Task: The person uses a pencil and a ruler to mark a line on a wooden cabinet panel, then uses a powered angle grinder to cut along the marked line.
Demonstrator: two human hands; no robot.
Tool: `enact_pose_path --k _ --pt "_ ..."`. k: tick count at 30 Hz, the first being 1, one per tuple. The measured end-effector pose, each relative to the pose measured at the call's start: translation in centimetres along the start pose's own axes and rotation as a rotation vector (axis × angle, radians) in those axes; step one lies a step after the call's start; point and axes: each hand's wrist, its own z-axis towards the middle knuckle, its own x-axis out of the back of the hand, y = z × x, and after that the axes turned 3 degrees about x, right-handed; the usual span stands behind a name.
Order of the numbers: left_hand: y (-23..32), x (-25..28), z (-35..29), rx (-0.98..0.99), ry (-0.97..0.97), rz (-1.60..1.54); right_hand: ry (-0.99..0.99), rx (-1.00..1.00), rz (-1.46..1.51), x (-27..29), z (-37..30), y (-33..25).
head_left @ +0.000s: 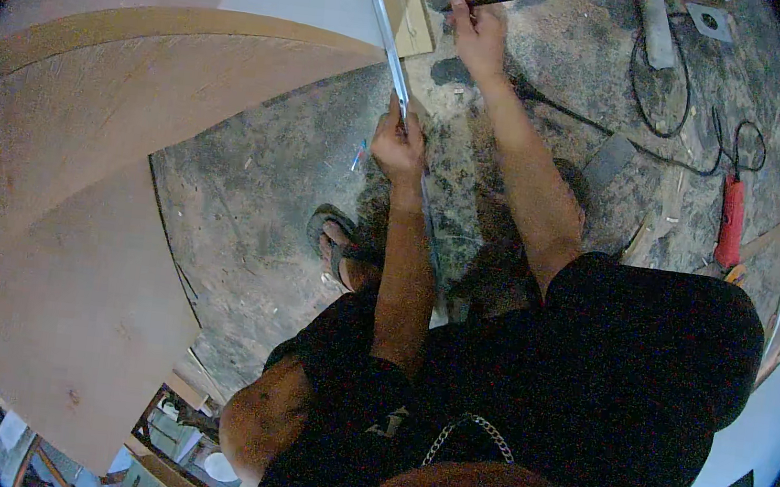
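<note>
Presumably for steadiness, the left hand (399, 145) had its fingers closed around the metal strip (389, 43), which ran alongside the yellowish board (418, 31), while the right hand (480, 44) pinched the black stick (495, 2) in its fingers over the floor (269, 167), apparently for ready use.

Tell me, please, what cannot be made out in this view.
In the head view:
Metal strip: far end cut off by the top edge.
Its gripped part: hidden by the left hand.
Black stick in the right hand: too blurred to tell pen from pencil.
Blue-and-white scrap: too small to identify.
</note>
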Motion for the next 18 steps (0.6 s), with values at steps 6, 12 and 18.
enact_pose_path --k 6,12,18 --pt "-0.5 -0.1 0.2 -0.058 0.045 0.002 -0.035 -0.019 -0.011 0.1 -0.4 -1.3" --pt "-0.7 -0.4 0.0 -0.073 0.059 0.052 -0.055 -0.038 -0.055 0.5 -0.5 -1.5" --pt "-1.6 -0.1 0.6 -0.156 0.131 0.017 -0.078 -0.016 -0.023 -1.3 -0.3 -0.1"
